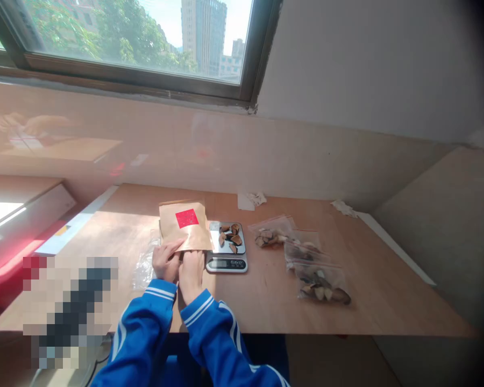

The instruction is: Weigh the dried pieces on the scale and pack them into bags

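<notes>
A brown kraft paper bag [167,220] with a red label [187,218] lies on the table, its near edge towards me. My left hand [166,262] grips that near edge, some fingers resting on top of the paper. Just beside it, my right hand [191,275] is at the same edge with its fingers curled; their tips are hidden at the bag, and what they hold does not show. To the right of the bag, partly touched by its corner, stands a small digital scale [227,263]. Several brown dried pieces [234,239] lie on its metal plate.
Clear zip bags with similar dried slices [325,293] lie on the right. Crumpled clear plastic [144,266] sits left of my hands. White paper scraps [250,200] lie along the back edge, by the wall below a window [145,70]. A blurred-out area [75,306] covers the left front.
</notes>
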A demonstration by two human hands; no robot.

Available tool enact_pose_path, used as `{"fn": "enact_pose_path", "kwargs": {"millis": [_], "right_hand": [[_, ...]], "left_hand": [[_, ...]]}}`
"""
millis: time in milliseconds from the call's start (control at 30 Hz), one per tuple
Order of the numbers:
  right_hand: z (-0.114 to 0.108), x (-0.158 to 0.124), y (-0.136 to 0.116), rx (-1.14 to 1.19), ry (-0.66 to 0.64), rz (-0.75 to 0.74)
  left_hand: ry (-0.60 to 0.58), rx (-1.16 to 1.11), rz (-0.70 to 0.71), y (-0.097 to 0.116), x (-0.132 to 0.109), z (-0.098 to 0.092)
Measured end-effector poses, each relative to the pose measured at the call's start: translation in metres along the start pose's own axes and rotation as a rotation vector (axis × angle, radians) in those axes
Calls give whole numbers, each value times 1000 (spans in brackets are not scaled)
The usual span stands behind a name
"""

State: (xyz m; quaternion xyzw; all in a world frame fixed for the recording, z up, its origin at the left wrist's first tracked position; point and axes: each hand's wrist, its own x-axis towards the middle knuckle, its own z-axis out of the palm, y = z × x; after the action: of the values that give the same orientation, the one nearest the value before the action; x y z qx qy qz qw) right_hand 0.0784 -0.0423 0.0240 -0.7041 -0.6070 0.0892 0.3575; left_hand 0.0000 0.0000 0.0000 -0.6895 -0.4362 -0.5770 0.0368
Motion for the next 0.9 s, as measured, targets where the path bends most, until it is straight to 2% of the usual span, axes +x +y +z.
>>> {"fn": "enact_pose_path", "kwargs": {"millis": [233, 567, 767, 900], "right_hand": [[4, -4, 18, 291, 94, -54], [-12, -17, 17, 714, 145, -43], [-39, -30, 38, 729, 180, -70], [-57, -22, 61, 619, 335, -49]], "left_hand": [[15, 0, -17, 3, 0, 0], [13, 1, -40, 5, 1, 0], [3, -3, -77, 4, 1, 1], [17, -17, -85, 4, 1, 1]]}}
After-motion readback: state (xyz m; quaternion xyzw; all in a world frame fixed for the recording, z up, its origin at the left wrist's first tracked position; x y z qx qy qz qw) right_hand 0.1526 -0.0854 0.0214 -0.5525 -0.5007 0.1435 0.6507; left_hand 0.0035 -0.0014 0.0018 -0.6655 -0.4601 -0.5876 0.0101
